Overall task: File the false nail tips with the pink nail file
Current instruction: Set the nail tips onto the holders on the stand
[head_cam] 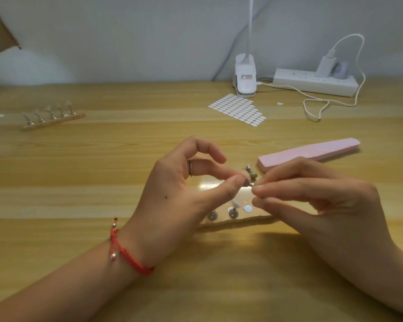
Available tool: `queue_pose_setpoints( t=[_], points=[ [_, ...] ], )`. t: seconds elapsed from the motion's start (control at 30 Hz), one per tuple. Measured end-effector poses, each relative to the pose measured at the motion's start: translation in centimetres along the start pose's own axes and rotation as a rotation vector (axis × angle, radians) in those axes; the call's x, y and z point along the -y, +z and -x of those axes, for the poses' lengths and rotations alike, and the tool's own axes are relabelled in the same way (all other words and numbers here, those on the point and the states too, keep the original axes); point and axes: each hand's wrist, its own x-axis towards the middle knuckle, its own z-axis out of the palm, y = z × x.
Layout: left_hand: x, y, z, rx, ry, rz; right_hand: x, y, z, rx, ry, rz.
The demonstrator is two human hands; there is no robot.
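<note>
Both forearms reach in over the desk [79, 173] and the hands meet at the middle, raised above a nail stand [247, 220] with metal pegs. The left hand [172, 196], with a red cord bracelet [126, 251] at the wrist and a ring [190, 168] on one finger, lies back-up. Its thumb and a fingertip are clenched on a small grey false nail tip [246, 181], and the index finger arches free above. The right hand [323, 201] comes in from the other side, fingers extended leftward, thumb and forefinger pinching the same tip at its right edge, so the two grips touch.

The pink nail file [310, 152] lies flat on the desk just behind the right hand, in neither grip. Farther back lie a sheet of white adhesive dots [239, 110], a power strip [312, 84] and, far left, a second stand [52, 120] with five pegs.
</note>
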Motion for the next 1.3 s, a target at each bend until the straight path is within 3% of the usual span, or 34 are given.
queue_pose_setpoints(
  t=[0.13, 0.3, 0.47, 1.0, 1.17, 1.3],
  points=[
    [0.16, -0.21, -0.26, 0.011, -0.045, 0.083, -0.08, 0.03, 0.02, -0.009, 0.056, -0.112],
    [0.15, -0.40, -0.09, -0.030, 0.101, -0.168, 0.06, 0.03, 0.03, 0.004, 0.073, -0.097],
    [0.08, -0.21, 0.14, -0.030, 0.159, -0.235, 0.29, -0.04, 0.01, 0.059, 0.008, 0.015],
    [0.17, -0.82, -0.67, 0.135, -0.123, 0.165, 0.48, 0.01, -0.48, -0.018, 0.293, -0.285],
    [0.11, -0.74, -0.35, 0.094, -0.117, 0.103, 0.64, 0.07, -0.57, -0.057, 0.327, -0.309],
    [0.14, -0.60, -0.32, 0.094, 0.021, -0.072, 0.76, 0.09, -0.63, -0.035, 0.352, -0.323]
  ],
)
